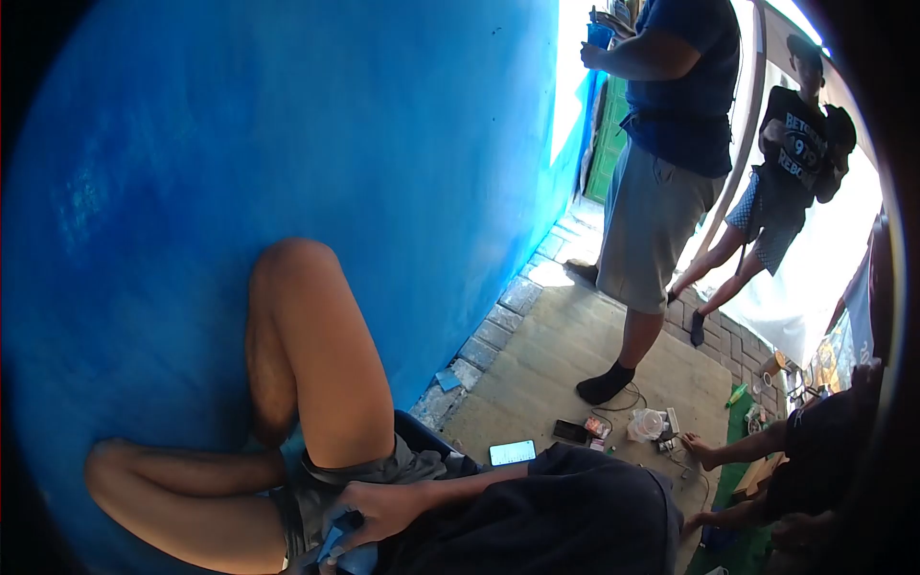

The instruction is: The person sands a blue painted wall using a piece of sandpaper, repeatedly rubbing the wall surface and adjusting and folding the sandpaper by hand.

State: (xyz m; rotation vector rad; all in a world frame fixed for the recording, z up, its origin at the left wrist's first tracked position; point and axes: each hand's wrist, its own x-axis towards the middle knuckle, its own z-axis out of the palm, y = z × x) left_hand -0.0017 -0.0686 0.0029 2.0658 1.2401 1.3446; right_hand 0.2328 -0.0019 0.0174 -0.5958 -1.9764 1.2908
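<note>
Wall (383, 144) near knees (299, 264) — right grip (378, 508) on blue object (337, 533).

Bright blue wall (383, 115) at left, my black shirt (604, 508) near.
The piece (359, 559) in my right hand (383, 510) is blue, my shorts (422, 467) dark grey. To the right, the floor sheet (537, 364) is beige, a phone screen (512, 452) white, the matting (736, 436) green. Farther off, one person (671, 182) wears a navy top (685, 57), grey-beige shorts (652, 225) and a black sock (606, 385); another (781, 172), far right, a black shirt (800, 168) with white lettering (803, 144) and light-and-dark patterned shorts (767, 218).
</note>
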